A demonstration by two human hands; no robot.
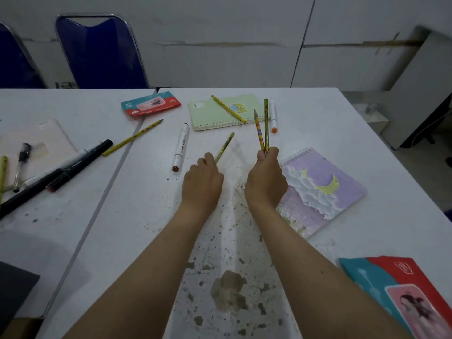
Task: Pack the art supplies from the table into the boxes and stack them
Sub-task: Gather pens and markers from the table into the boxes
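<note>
My right hand [266,179] is closed around two patterned pencils [263,128] that stick upward above the table. My left hand [203,182] pinches the end of a third patterned pencil [226,145], blurred, its tip angled up and right. More pencils lie loose: one across the green spiral notebook [215,113] and one [133,137] over the seam between the two tables. A white marker with a brown cap [181,146] lies left of my left hand. A white marker with an orange cap [272,116] lies beside the green notebook.
A purple spiral notebook [325,189] lies right of my right hand. Red-and-teal flat boxes sit at the far middle [150,104] and near right [401,289]. Black markers [61,172], a pen [20,165] and a pale notebook [36,140] lie on the left table. Blue chairs [97,52] stand behind.
</note>
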